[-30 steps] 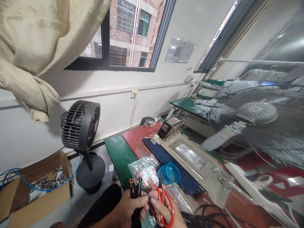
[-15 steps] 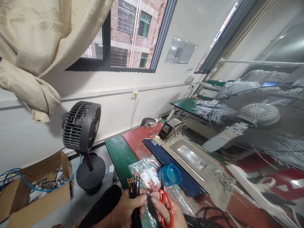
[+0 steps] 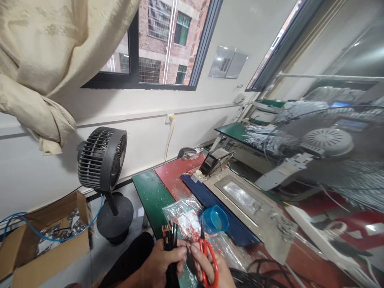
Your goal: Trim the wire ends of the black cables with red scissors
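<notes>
My left hand (image 3: 163, 256) is closed around a bundle of black cables (image 3: 171, 238), whose short coloured wire ends point up and away from me. Red-handled scissors (image 3: 214, 262) sit in my right hand (image 3: 202, 258), with the dark blades pointing away. The thumb and fingertips of that hand pinch close to my left fingertips, at a small wire end between the two hands. Just beyond them lies a clear plastic bag (image 3: 187, 210) strewn with red wire scraps. A blue plastic bowl (image 3: 215, 220) stands right behind the scissor tips.
The green and red bench top (image 3: 150, 192) carries a blue-edged machine panel (image 3: 222, 208) and a black device (image 3: 214, 162). More black cables (image 3: 258, 276) lie at lower right. Left of the bench are a floor fan (image 3: 103, 160) and a cardboard box (image 3: 60, 256). Another fan (image 3: 328, 138) is at right.
The scissors have shifted slightly to the left with my right hand. Both hands keep their grip, and a coloured wire end shows a little more between the fingertips.
</notes>
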The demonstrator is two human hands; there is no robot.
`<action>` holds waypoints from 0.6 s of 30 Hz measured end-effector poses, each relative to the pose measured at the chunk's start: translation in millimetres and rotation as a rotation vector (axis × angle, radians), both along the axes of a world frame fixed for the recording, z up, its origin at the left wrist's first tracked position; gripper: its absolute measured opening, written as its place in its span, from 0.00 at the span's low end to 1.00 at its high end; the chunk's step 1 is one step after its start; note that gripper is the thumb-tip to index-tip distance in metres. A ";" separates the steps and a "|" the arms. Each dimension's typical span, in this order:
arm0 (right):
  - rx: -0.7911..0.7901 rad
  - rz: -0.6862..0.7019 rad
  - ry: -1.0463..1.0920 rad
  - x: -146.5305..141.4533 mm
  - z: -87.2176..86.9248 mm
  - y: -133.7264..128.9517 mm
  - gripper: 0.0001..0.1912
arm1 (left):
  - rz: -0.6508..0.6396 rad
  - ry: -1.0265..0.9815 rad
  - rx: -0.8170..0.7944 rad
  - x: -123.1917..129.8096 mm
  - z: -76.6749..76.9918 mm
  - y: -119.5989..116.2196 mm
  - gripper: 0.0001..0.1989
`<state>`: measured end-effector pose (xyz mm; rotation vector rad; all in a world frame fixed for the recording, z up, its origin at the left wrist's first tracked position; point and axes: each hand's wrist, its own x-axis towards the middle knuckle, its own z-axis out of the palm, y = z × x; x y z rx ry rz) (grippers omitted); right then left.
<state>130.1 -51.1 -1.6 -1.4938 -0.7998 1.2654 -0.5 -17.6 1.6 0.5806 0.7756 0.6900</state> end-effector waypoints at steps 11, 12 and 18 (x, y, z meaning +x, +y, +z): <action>0.144 -0.035 -0.224 -2.9 3.3 -5.7 0.21 | -0.040 0.105 0.049 1.7 6.4 1.5 0.18; 0.192 -0.049 -0.282 -2.0 4.6 -6.3 0.20 | -0.051 0.120 0.046 1.6 7.7 2.0 0.18; 0.196 0.008 -0.443 17.3 8.6 -5.1 0.15 | -0.034 0.145 -0.028 0.6 6.7 3.3 0.17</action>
